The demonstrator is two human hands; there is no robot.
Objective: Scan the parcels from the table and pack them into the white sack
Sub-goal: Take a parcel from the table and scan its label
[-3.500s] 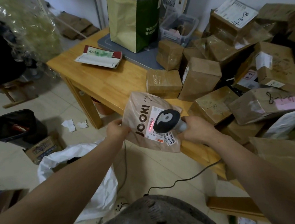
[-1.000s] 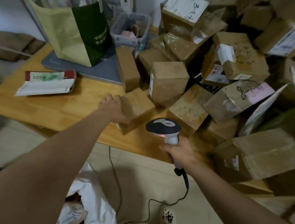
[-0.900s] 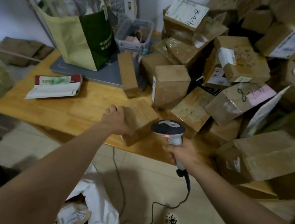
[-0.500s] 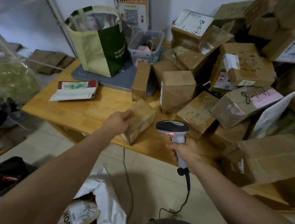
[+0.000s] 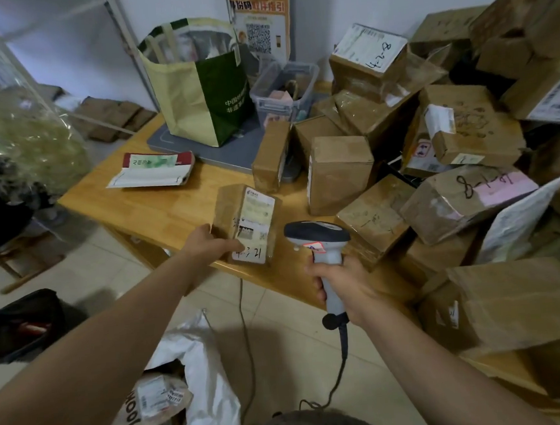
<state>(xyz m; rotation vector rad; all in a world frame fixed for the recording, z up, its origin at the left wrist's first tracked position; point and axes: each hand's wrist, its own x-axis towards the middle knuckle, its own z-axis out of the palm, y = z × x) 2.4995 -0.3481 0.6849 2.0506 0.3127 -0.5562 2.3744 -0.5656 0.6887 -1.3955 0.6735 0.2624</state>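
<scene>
Presently at scan: small taped parcel [image 5: 247, 225], stood on end at the near edge of the table [image 5: 171, 207], label face outward.
Left hand [image 5: 212, 247]: curled round the parcel's left side, thumb at the label's lower corner, propping the printed face up, likely to present the barcode. Right hand [image 5: 341, 284]: closed round the grip of the corded scanner [image 5: 317, 239], head just right of the parcel, near but apart. White sack [image 5: 205, 386]: on the floor below the table's near edge, mouth open, printed pouch [image 5: 153, 403] inside, kept close for a short drop. Remaining boxes [image 5: 455, 198]: heaped on the table's right end.
</scene>
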